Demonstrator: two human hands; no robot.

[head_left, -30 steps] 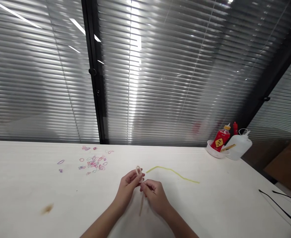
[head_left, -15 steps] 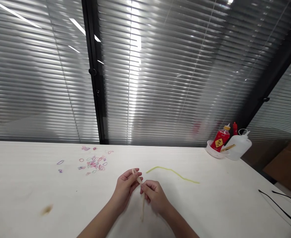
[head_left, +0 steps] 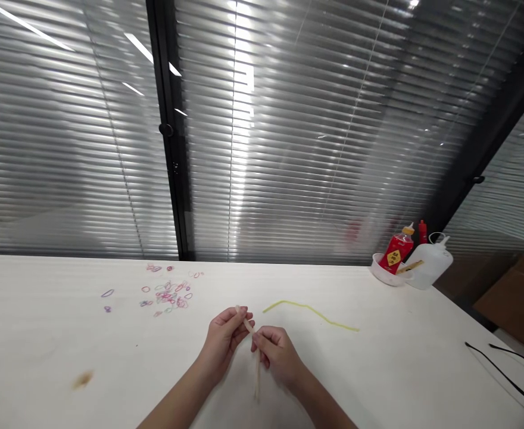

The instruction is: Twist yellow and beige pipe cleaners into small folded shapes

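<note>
A cream pipe cleaner (head_left: 257, 376), bent or doubled over, is pinched between my two hands above the white table. My left hand (head_left: 224, 339) grips its upper part, with a short end poking up past the thumb. Just to the right and a little lower, my right hand (head_left: 276, 353) pinches the middle, and the tail hangs down from those fingers. Beyond my right hand a yellow-green pipe cleaner (head_left: 309, 307) lies on the table in a wavy line. The fingers partly cover the cream piece, so its exact shape there is hidden.
Small coloured rubber bands (head_left: 170, 295) are scattered at the back left of the table (head_left: 226, 411). A round dish (head_left: 389, 277) with a red bottle (head_left: 396, 250) and a white squeeze bottle (head_left: 429, 263) stand back right. Black cables (head_left: 507, 376) cross the right edge. A brown stain (head_left: 83, 379) marks the left.
The upper end of the cream pipe cleaner has shifted slightly left with my left fingers. My right hand keeps its pinch with almost no movement.
</note>
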